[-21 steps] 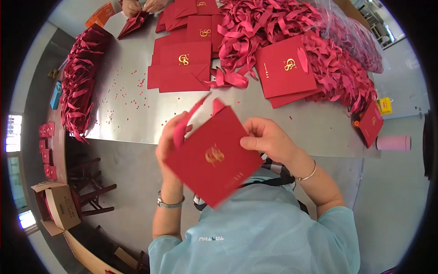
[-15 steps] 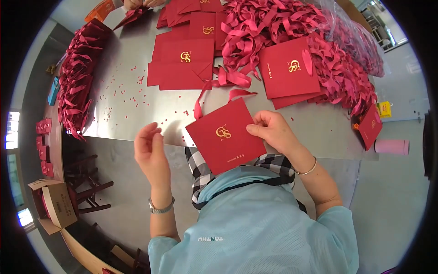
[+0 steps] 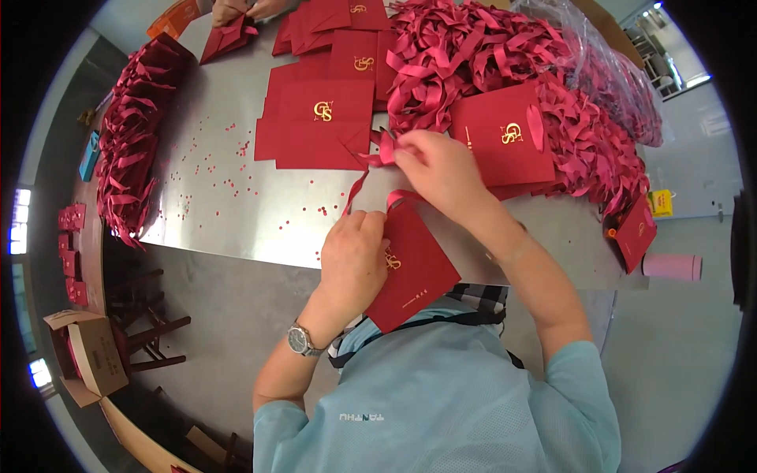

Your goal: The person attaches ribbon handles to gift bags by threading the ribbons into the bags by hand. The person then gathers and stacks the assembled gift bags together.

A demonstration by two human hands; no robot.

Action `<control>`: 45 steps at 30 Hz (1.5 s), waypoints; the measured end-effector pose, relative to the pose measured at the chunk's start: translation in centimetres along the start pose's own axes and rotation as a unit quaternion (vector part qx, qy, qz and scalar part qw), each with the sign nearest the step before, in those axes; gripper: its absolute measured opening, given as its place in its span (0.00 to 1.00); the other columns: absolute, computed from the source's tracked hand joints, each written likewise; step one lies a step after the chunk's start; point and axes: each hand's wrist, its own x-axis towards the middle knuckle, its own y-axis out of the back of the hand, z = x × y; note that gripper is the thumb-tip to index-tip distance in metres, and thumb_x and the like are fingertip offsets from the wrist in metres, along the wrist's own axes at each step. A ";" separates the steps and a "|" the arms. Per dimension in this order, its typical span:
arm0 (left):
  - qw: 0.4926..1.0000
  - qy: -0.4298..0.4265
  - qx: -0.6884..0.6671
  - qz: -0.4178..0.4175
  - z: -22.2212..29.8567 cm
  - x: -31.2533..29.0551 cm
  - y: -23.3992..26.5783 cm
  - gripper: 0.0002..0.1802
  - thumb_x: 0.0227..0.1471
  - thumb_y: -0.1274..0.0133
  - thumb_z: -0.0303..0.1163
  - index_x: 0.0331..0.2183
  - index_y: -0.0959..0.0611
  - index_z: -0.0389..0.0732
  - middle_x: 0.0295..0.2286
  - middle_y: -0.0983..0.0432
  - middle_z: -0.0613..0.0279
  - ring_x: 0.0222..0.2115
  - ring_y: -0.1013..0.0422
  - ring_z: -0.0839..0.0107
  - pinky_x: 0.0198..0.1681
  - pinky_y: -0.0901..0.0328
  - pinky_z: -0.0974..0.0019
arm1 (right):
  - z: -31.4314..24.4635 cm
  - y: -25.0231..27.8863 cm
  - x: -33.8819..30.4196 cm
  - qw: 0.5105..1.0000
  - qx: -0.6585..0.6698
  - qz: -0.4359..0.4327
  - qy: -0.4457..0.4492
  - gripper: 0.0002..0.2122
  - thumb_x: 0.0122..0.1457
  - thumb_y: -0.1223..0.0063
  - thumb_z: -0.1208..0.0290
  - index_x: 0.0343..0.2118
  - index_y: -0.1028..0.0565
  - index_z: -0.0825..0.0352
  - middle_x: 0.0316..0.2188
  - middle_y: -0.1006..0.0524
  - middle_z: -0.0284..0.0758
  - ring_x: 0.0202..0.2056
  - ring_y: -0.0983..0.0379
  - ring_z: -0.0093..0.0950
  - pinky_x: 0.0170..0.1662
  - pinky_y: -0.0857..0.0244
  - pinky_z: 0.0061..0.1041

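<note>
My left hand (image 3: 353, 256) is closed around the upper left side of a small red paper gift bag (image 3: 419, 264) with gold print. The bag leans over the table's front edge, against my lap. Pink ribbon (image 3: 402, 196) comes out of its top edge. Beyond it, my right hand (image 3: 441, 169) pinches a loose pink ribbon (image 3: 385, 148) that lies by a group of flat red bags (image 3: 315, 142). Under my right wrist is another stack of red bags (image 3: 505, 134), beside a big heap of pink ribbons (image 3: 591, 150).
A long row of finished-looking ribboned bags (image 3: 130, 142) stands along the table's left edge. Red paper dots (image 3: 236, 183) are scattered on the metal table (image 3: 276, 244). Across the table, another person's hands (image 3: 244, 9) hold a red bag. A pink cup (image 3: 672, 266) is at the right.
My left hand has moved right onto the bag. My right hand has let go of the bag's right side and reached forward to the ribbon. The bag has shifted slightly nearer me.
</note>
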 end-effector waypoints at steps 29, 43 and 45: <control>0.846 0.261 -0.414 -0.211 -0.1 1.2 1.1 0.09 0.52 0.50 0.21 0.37 0.20 0.32 0.26 0.24 0.65 0.29 0.30 0.81 0.34 0.34 0.74 | -0.8 0.8 -11.6 0.980 0.036 0.048 0.192 0.09 0.45 0.36 0.77 0.29 0.24 0.66 0.24 0.24 0.34 0.24 0.28 0.34 0.28 0.33 0.30; 0.818 0.264 -0.460 -0.222 -0.9 0.8 0.1 0.09 0.53 0.51 0.22 0.37 0.19 0.33 0.26 0.24 0.67 0.29 0.31 0.82 0.34 0.35 0.75 | -1.0 0.1 -11.2 0.982 0.000 0.070 0.176 0.07 0.44 0.37 0.79 0.25 0.26 0.66 0.19 0.27 0.34 0.20 0.30 0.31 0.21 0.35 0.27; 0.808 0.266 -0.476 -0.223 -1.1 0.7 -0.1 0.09 0.53 0.51 0.22 0.37 0.19 0.33 0.26 0.24 0.67 0.29 0.31 0.83 0.34 0.35 0.75 | -1.2 0.0 -11.2 0.984 -0.019 0.068 0.165 0.07 0.45 0.38 0.79 0.24 0.27 0.65 0.18 0.28 0.33 0.19 0.30 0.31 0.21 0.36 0.27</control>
